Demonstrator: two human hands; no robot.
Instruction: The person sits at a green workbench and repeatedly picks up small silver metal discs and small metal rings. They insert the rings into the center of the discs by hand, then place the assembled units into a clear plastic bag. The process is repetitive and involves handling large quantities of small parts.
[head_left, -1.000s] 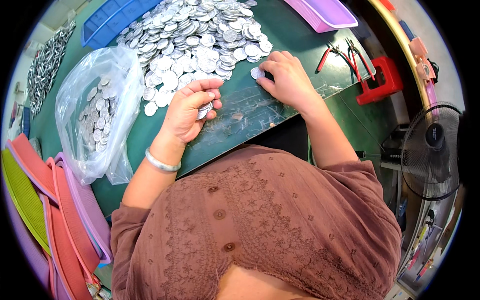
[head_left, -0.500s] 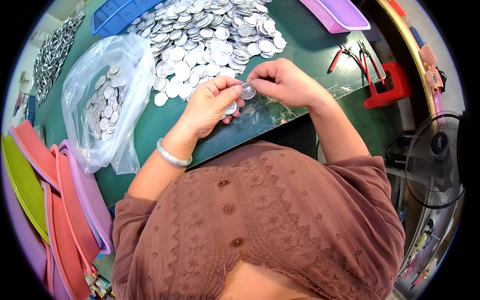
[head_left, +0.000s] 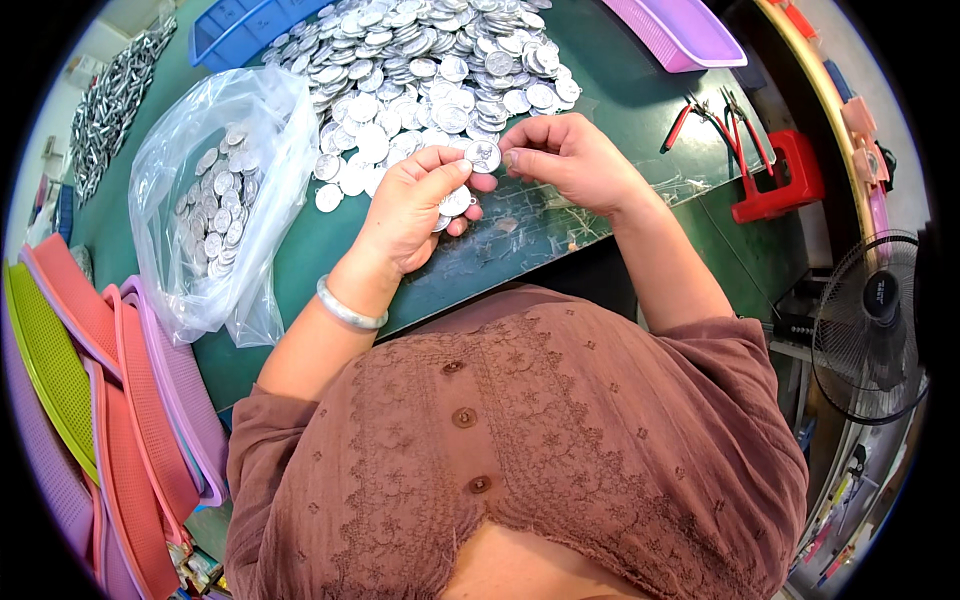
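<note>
My left hand (head_left: pixel 415 205) is closed, pinching a silver coin-shaped pendant (head_left: pixel 483 156) between thumb and forefinger, its relief face up. More such pendants (head_left: pixel 455 203) lie stacked in its lower fingers, one with a small loop at its edge. My right hand (head_left: pixel 565 165) is closed in a pinch at the right edge of the raised pendant; whether its fingertips grip the pendant or something small is hidden. Just beyond both hands spreads a large heap of silver pendants (head_left: pixel 420 75). Left of them stands a clear plastic bag (head_left: pixel 285 140) with pendants (head_left: pixel 222 200) inside.
Red-handled pliers (head_left: pixel 735 140) lean at a red plastic stand (head_left: pixel 790 185) on the green table (head_left: pixel 640 110). Blue (head_left: pixel 240 30) and purple (head_left: pixel 690 40) baskets stand at the back. Metal pieces (head_left: pixel 115 105) lie far left, stacked coloured baskets (head_left: pixel 130 400) near left, a fan (head_left: pixel 870 320) right.
The raised pendant has shifted left, further into my left hand's pinch, and shows more of its face. My right fingertips have stayed close to its edge.
</note>
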